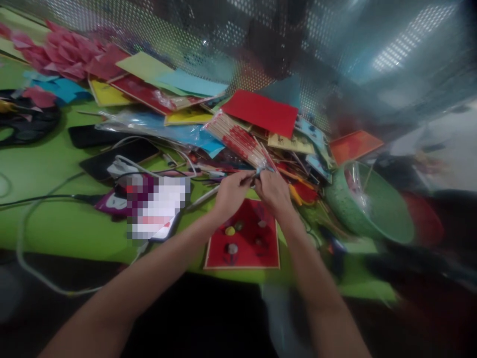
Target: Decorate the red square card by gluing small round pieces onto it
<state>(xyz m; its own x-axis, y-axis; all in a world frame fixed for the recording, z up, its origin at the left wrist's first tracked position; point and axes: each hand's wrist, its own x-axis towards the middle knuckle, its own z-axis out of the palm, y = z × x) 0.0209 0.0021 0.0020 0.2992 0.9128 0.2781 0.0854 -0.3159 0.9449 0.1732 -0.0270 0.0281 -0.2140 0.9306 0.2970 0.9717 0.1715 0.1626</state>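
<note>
Crowding your left is a lit phone [160, 209], then your left hand [231, 193] and right hand [274, 189], fingers curled close together (any hold too blurred to tell) over the far edge of the red card [244, 244], bundled sticks [238, 138] beyond, green bowl [387, 206] farther right.

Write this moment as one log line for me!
left hand: curled | right hand: curled, close to left | small item at hands: too blurred to name | red board: on green table | green bowl: at right
</note>
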